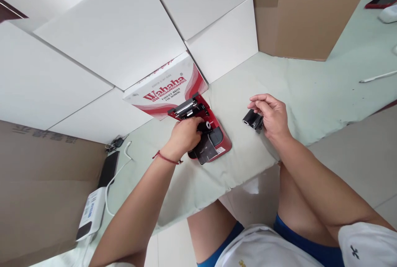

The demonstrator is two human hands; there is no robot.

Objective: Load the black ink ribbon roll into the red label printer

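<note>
A small red-and-black machine (222, 143) that looks like a label printer stands on the cloth with its lid (187, 108) raised. My left hand (186, 134) reaches into it from the left. Its thumb and fingers are closed about a black ribbon roll (207, 126) with a white core, partly hidden by the hand. To the right, another black roll (248, 117) with a pale core lies by crinkled dark, shiny film (258, 123). Over and beside that roll is my right hand (271, 114), its fingers loosely bent and the thumb near the index finger; the lower fingers are hidden.
Behind the machine stands a white-and-red Wahaha carton (167, 89), against stacked white boxes (111, 31). A brown cardboard box (297, 15) is at the back right, another (46, 192) at the left. A white device (91, 213) and cable (107, 192) lie near the left box.
</note>
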